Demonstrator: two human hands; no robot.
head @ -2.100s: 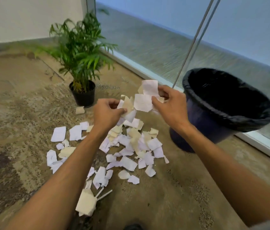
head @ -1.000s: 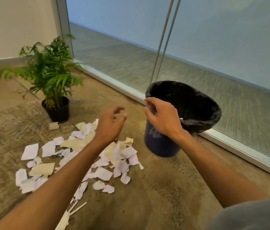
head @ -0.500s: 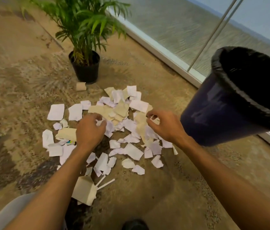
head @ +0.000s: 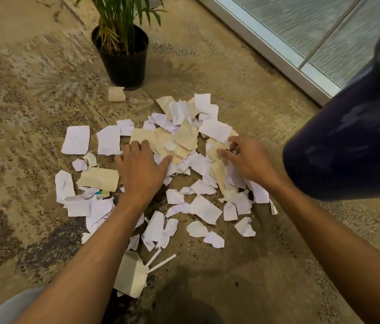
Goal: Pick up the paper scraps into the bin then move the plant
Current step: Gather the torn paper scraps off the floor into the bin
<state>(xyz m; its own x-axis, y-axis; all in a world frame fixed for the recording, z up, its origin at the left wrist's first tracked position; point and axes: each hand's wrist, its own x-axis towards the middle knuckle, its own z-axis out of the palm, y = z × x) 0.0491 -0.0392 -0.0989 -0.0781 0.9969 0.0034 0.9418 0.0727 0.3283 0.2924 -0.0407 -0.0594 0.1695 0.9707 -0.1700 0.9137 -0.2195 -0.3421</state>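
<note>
The paper scraps (head: 184,160) lie in a heap on the floor, the bin (head: 347,141) at 3 o'clock, the plant (head: 123,43) at 12. The left hand (head: 141,167) rests flat with fingers spread; the right hand (head: 247,160) curls onto the heap – whether it pinches anything, I cannot tell. Better to sweep both hands inward – gather much, then lift
</note>
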